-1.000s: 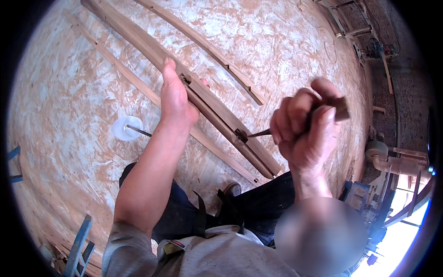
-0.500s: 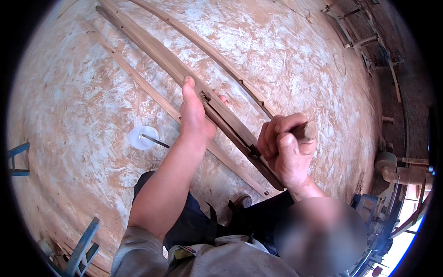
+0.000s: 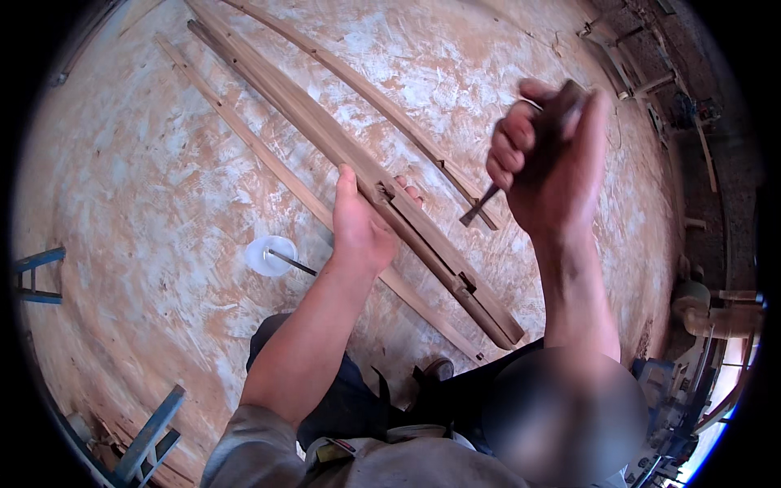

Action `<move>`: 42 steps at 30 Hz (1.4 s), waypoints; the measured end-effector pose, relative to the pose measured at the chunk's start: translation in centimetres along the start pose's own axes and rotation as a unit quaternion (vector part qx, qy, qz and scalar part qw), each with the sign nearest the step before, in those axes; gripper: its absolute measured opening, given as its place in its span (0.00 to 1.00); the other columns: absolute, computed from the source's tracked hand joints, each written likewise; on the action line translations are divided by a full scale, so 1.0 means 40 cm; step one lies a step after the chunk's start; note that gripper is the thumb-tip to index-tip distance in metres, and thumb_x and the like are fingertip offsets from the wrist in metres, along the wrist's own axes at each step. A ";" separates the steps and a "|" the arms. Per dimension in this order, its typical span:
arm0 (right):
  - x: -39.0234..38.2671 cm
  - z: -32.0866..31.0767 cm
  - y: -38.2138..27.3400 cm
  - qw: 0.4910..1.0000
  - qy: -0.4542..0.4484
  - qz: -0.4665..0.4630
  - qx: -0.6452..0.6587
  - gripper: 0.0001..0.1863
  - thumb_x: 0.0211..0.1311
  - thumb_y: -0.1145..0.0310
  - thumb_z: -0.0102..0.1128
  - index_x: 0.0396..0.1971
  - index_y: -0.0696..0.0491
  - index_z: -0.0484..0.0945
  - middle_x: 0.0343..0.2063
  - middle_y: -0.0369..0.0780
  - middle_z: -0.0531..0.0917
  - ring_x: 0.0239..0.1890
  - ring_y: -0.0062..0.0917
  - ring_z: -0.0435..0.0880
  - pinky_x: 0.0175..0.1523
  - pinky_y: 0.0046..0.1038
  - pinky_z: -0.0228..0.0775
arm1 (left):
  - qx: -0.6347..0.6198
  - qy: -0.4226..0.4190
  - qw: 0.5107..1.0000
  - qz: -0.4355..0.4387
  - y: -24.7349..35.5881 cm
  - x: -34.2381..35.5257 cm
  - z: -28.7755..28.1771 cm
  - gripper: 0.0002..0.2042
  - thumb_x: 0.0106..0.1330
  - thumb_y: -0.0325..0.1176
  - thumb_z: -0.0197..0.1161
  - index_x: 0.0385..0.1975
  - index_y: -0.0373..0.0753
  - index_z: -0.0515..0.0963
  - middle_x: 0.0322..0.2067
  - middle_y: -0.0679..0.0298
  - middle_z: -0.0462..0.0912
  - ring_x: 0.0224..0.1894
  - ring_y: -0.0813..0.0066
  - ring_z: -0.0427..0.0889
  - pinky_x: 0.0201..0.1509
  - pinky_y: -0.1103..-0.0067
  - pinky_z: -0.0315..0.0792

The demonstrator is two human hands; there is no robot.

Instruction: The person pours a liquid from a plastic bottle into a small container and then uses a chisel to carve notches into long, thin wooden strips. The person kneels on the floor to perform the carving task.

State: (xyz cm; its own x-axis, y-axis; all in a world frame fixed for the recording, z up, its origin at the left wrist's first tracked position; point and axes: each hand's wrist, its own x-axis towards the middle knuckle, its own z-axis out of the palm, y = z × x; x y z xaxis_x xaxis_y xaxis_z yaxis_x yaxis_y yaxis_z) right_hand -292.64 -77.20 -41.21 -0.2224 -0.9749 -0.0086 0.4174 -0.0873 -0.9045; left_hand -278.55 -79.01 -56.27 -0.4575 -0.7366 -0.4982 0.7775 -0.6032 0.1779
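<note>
My left hand (image 3: 366,236) grips a long brown timber (image 3: 285,110), thumb on its near side and fingertips showing past the far side. The timber slants from upper left to lower right, with two dark notches and a lengthwise groove between them. My right hand (image 3: 549,159) is raised to the right of it, wrapped round a chisel (image 3: 480,207), whose blade points down-left, apart from the notches. A thinner strip (image 3: 236,122) lies to the left of the timber, another (image 3: 366,92) to the right. Below my left hand's side is a whitish translucent dish (image 3: 261,255) with a rod in it.
Blue metal frames (image 3: 37,260) stand at the left and lower left. Wooden frames (image 3: 618,65) and small equipment line the upper right edge on the mottled floor (image 3: 138,211). Machinery with a large pipe (image 3: 700,309) stands at the right. My legs are below the timber.
My right hand came down toward the lower notch, then rose up and right with the chisel. My left hand and timber appear farther right and lower as the view shifted.
</note>
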 end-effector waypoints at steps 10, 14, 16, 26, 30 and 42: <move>0.028 0.039 0.007 0.998 -0.021 -0.030 -0.048 0.16 0.70 0.52 0.52 0.36 0.50 0.67 0.19 0.35 0.70 0.16 0.19 0.69 0.16 0.20 0.62 | 0.061 0.039 0.992 0.100 0.145 0.061 -0.017 0.26 0.76 0.52 0.34 0.48 0.31 0.67 0.39 0.54 0.78 0.42 0.61 0.79 0.50 0.65 0.75; 0.013 0.036 0.006 0.998 0.007 0.053 -0.028 0.20 0.70 0.44 0.47 0.39 0.48 0.72 0.17 0.30 0.64 0.13 0.16 0.59 0.15 0.20 0.52 | 0.046 -0.041 0.998 0.011 0.024 -0.037 0.028 0.19 0.75 0.48 0.40 0.44 0.36 0.68 0.37 0.58 0.76 0.41 0.64 0.77 0.53 0.66 0.73; 0.004 0.037 0.029 0.998 0.009 0.057 -0.020 0.19 0.70 0.45 0.47 0.38 0.48 0.73 0.18 0.31 0.64 0.14 0.16 0.59 0.16 0.20 0.52 | 0.033 -0.043 0.998 -0.016 -0.015 -0.055 0.029 0.15 0.73 0.44 0.45 0.41 0.37 0.68 0.35 0.60 0.76 0.39 0.66 0.77 0.51 0.66 0.72; -0.105 -0.044 0.064 0.996 0.075 0.054 -0.015 0.19 0.69 0.48 0.50 0.34 0.51 0.69 0.12 0.31 0.60 0.12 0.18 0.58 0.17 0.23 0.54 | 0.074 0.022 0.997 -0.028 -0.082 -0.026 -0.036 0.10 0.70 0.39 0.54 0.39 0.40 0.69 0.32 0.64 0.74 0.36 0.69 0.76 0.46 0.68 0.74; -0.100 -0.068 0.095 0.990 0.118 0.071 -0.001 0.22 0.69 0.42 0.46 0.28 0.45 0.70 0.12 0.29 0.58 0.13 0.17 0.56 0.19 0.23 0.52 | 0.060 0.025 0.997 -0.033 -0.086 -0.020 -0.038 0.11 0.68 0.38 0.58 0.42 0.38 0.68 0.32 0.63 0.73 0.35 0.69 0.76 0.43 0.69 0.74; -0.126 -0.096 0.124 0.993 0.097 0.014 0.070 0.21 0.71 0.47 0.45 0.25 0.48 0.63 0.11 0.33 0.58 0.11 0.19 0.56 0.15 0.23 0.49 | 0.067 0.033 0.997 -0.029 -0.080 -0.027 -0.036 0.11 0.67 0.38 0.59 0.40 0.37 0.69 0.31 0.62 0.74 0.33 0.69 0.77 0.42 0.69 0.74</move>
State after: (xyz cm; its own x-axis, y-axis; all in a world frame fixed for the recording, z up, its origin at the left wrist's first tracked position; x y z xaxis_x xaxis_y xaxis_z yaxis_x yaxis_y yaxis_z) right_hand -292.85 -71.93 -47.28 -0.3696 -0.9205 -0.1272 0.5406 -0.1017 -0.8351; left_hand -279.94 -75.84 -57.51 -0.4673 -0.6804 -0.5644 0.6837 -0.6829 0.2572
